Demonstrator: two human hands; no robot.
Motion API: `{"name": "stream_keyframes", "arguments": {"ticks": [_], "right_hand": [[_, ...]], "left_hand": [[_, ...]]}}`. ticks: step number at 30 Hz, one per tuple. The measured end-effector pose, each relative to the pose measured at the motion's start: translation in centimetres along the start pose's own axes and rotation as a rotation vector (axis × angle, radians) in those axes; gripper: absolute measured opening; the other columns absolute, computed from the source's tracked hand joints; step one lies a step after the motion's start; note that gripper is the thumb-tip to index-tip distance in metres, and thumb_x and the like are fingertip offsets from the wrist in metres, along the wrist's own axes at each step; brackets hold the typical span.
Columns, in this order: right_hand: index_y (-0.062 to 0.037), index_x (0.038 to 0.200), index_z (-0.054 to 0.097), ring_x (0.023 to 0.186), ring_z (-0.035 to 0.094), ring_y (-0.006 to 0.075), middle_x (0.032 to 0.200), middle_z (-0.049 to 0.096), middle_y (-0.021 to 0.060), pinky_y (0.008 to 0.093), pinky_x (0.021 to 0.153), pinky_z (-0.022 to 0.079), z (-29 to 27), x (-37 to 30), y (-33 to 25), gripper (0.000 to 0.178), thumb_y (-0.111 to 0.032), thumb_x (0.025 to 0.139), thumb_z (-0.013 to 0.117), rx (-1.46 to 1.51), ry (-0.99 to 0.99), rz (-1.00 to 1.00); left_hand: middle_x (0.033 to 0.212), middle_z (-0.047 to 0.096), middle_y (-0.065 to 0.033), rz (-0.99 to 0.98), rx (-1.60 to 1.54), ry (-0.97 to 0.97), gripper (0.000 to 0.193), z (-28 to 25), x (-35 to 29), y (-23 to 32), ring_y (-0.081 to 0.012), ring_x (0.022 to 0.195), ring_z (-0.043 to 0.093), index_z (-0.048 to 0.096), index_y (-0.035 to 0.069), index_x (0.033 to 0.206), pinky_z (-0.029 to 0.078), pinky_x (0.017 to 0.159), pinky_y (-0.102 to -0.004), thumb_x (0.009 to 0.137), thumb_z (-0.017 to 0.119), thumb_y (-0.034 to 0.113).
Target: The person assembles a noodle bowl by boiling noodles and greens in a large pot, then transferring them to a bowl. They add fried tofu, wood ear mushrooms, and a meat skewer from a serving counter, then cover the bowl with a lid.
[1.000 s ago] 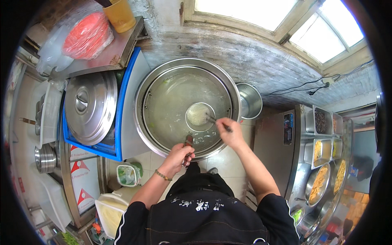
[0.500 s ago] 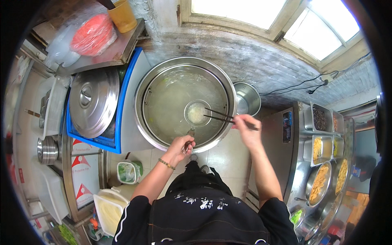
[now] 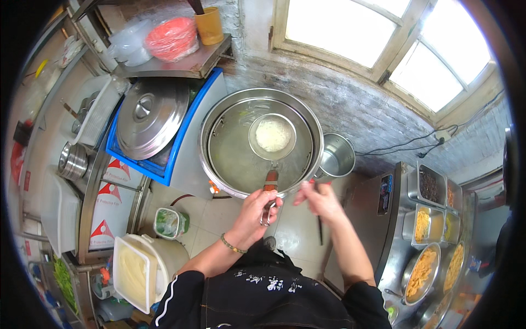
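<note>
My left hand (image 3: 257,213) is closed around the wooden handle of a round strainer (image 3: 271,180). The strainer is over the cloudy liquid in a large steel pot (image 3: 205,145). A pale clump of noodles (image 3: 273,135) lies in its bowl. To the right of the handle, beyond the pot's near rim, is my right hand (image 3: 320,202), slightly blurred, with its fingers closed on dark chopsticks (image 3: 321,230). They point down toward the floor, away from the strainer.
A smaller steel pot (image 3: 335,156) stands right of the large one. At left, a steel lid (image 3: 150,118) rests on a blue-rimmed cabinet. Food trays (image 3: 427,183) and bowls line the right counter. A tub (image 3: 134,274) stands at lower left.
The strainer has come up and appears larger, its noodles showing more plainly. The chopsticks have left the strainer; my right hand has dropped toward me and turned them downward. The view has shifted.
</note>
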State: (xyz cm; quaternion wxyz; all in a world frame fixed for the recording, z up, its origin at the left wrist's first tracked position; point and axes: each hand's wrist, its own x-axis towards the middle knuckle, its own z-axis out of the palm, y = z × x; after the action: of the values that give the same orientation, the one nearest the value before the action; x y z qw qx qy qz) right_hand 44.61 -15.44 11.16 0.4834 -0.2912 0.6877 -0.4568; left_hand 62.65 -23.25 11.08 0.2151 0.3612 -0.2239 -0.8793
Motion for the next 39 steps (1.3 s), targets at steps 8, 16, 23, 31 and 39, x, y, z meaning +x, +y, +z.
{"name": "stream_keyframes", "arguments": {"ticks": [8,16,23,31,39], "right_hand": [[0.0001,0.072,0.063,0.036,0.041,0.0073,0.051,0.053,0.0028,0.023,0.035,0.028,4.4,1.9,-1.6,0.027,-0.024,0.083,0.066,0.355,-0.226,0.074],[-0.0005,0.081,0.061,0.041,0.048,0.0127,0.061,0.057,0.0062,0.0241,0.031,0.03,6.7,5.1,0.8,0.019,-0.019,0.077,0.063,0.266,-0.117,0.189],[-0.0013,0.09,0.06,0.049,0.056,0.016,0.072,0.062,0.0086,0.0261,0.03,0.034,10.0,6.9,3.6,0.027,-0.022,0.073,0.061,0.117,-0.004,0.524],[-0.0013,0.087,0.06,0.05,0.055,0.0154,0.071,0.062,0.008,0.0257,0.034,0.035,20.3,9.4,-2.5,0.024,-0.021,0.073,0.062,0.027,0.139,0.623],[-0.0013,0.084,0.061,0.05,0.054,0.0148,0.069,0.061,0.0073,0.0253,0.037,0.035,26.2,10.5,-5.9,0.022,-0.02,0.073,0.063,-0.028,0.2,0.653]], "left_hand": [[0.08,0.061,-0.0036,0.207,0.071,-0.239,0.021,2.0,-1.9,-1.2,-0.0069,0.055,0.053,0.053,0.008,0.112,0.042,0.043,-0.0208,0.097,0.05,0.022],[0.088,0.067,-0.0084,0.111,0.526,-0.115,0.032,-14.0,-2.8,7.3,-0.0126,0.066,0.064,0.056,0.005,0.117,0.054,0.06,-0.026,0.097,0.054,0.03],[0.08,0.065,-0.0098,0.535,0.232,0.765,0.015,-43.7,-8.6,27.1,-0.0174,0.063,0.063,0.057,0.005,0.097,0.054,0.056,-0.0296,0.094,0.054,0.02],[0.098,0.066,-0.0256,0.725,0.43,1.775,0.054,-68.3,-15.7,50.0,-0.0357,0.089,0.066,0.053,-0.008,0.112,0.052,0.077,-0.0422,0.088,0.059,0.04],[0.121,0.06,-0.0251,0.324,0.608,1.897,0.066,-72.8,-19.8,58.9,-0.0353,0.111,0.06,0.053,-0.008,0.121,0.047,0.096,-0.0416,0.078,0.065,0.04]]}}
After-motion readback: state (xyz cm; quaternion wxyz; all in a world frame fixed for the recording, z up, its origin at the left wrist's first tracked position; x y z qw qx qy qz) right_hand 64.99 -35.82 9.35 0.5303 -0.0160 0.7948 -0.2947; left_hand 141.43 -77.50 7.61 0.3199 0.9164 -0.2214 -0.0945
